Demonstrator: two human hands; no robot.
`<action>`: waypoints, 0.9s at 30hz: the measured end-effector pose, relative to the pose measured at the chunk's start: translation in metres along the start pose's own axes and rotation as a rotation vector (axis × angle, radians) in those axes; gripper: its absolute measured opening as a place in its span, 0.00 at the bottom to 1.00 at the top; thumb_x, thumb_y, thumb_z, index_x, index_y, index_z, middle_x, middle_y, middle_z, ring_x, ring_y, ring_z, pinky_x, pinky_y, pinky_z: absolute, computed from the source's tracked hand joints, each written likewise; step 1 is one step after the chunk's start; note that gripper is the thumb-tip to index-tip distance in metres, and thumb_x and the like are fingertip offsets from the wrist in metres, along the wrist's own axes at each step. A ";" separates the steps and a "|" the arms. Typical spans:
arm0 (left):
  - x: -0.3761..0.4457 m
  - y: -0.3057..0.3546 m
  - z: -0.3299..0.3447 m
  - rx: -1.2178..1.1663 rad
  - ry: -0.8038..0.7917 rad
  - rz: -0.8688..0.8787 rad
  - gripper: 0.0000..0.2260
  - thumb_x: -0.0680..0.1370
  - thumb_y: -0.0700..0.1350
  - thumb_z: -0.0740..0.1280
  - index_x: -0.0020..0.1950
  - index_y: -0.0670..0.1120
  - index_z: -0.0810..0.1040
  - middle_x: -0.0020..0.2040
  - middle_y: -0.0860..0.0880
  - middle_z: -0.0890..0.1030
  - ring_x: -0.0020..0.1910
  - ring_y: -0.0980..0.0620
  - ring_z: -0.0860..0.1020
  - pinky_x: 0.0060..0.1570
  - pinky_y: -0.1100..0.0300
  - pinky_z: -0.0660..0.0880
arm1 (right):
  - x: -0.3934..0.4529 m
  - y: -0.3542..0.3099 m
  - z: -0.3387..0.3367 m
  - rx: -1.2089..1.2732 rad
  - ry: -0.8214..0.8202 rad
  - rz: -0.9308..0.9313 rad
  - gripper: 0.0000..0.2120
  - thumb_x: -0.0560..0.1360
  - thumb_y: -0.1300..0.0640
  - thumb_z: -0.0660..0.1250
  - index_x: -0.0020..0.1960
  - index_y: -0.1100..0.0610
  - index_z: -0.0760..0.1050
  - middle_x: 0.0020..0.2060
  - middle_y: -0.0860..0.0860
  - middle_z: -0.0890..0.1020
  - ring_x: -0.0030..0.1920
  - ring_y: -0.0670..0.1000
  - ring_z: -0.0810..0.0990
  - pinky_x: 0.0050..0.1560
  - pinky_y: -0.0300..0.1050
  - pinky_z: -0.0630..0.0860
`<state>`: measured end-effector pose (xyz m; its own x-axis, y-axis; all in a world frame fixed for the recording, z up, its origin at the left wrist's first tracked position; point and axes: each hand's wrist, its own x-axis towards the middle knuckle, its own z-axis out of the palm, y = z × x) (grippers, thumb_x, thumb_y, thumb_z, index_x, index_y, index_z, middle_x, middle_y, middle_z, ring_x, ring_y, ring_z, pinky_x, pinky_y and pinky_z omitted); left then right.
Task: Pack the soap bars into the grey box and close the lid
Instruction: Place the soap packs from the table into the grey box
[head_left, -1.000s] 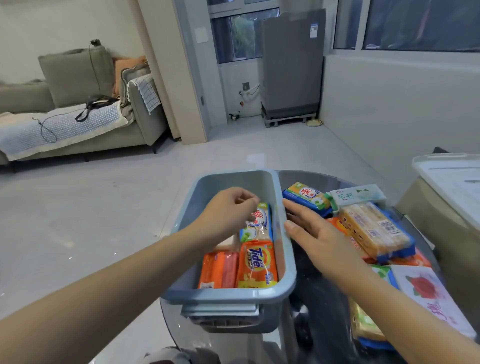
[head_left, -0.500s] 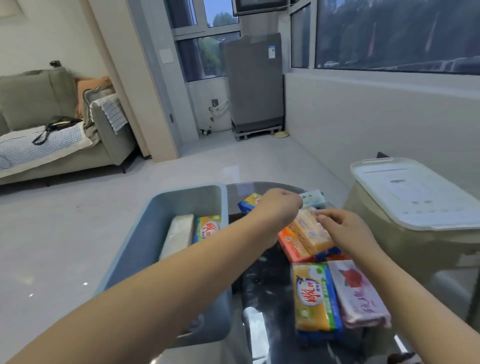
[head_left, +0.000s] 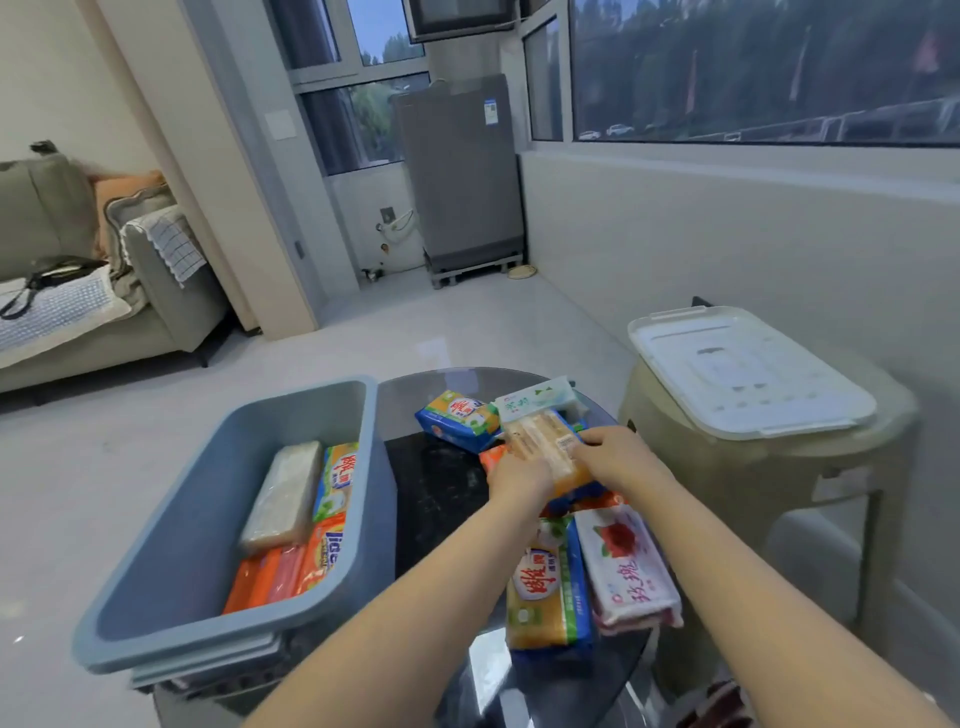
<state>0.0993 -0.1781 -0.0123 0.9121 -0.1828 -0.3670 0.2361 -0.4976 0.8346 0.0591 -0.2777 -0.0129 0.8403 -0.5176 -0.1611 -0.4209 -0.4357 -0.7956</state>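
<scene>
The grey box (head_left: 171, 525) stands open on the left of a round glass table (head_left: 441, 499), with several soap packs lying in its right half. To its right lies a pile of soap packs. My left hand (head_left: 519, 480) and my right hand (head_left: 615, 457) both grip a long tan soap pack (head_left: 545, 441) on top of that pile. A yellow soap pack (head_left: 548, 587) and a pink rose-print pack (head_left: 628, 566) lie nearer me. A blue-and-yellow pack (head_left: 457, 418) and a pale green pack (head_left: 535, 400) lie behind my hands. The white lid (head_left: 748, 371) rests on a stool at the right.
The beige plastic stool (head_left: 769, 483) under the lid stands close to the table's right edge. A sofa (head_left: 104, 291) is far left and a covered appliance (head_left: 460, 176) stands by the window. Pale floor tiles surround the table.
My left hand left the grey box and crossed right to the pile. Both hands closed on the tan soap pack. The view swung to the right.
</scene>
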 end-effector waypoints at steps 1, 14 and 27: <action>0.003 -0.003 0.000 -0.040 0.007 -0.012 0.16 0.80 0.41 0.56 0.66 0.40 0.72 0.63 0.40 0.77 0.60 0.42 0.76 0.59 0.53 0.73 | 0.000 0.001 0.001 -0.003 -0.020 0.006 0.11 0.74 0.59 0.60 0.48 0.61 0.80 0.37 0.56 0.80 0.32 0.50 0.73 0.32 0.43 0.67; -0.067 -0.052 -0.050 -0.326 -0.096 0.090 0.07 0.76 0.43 0.67 0.41 0.46 0.85 0.41 0.45 0.87 0.42 0.48 0.84 0.41 0.58 0.80 | -0.052 0.007 -0.003 0.012 -0.087 0.008 0.10 0.67 0.50 0.74 0.37 0.56 0.78 0.33 0.49 0.84 0.30 0.44 0.82 0.26 0.35 0.74; -0.072 -0.076 -0.053 -0.285 -0.184 0.085 0.12 0.78 0.44 0.65 0.61 0.47 0.77 0.52 0.48 0.84 0.47 0.51 0.84 0.42 0.59 0.81 | -0.083 0.016 0.007 -0.231 -0.177 -0.061 0.12 0.73 0.46 0.66 0.37 0.51 0.69 0.33 0.48 0.82 0.29 0.45 0.81 0.27 0.35 0.73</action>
<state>0.0337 -0.0818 -0.0279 0.8628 -0.3760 -0.3378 0.2698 -0.2225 0.9369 -0.0148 -0.2362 -0.0160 0.9045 -0.3576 -0.2325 -0.4172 -0.6284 -0.6566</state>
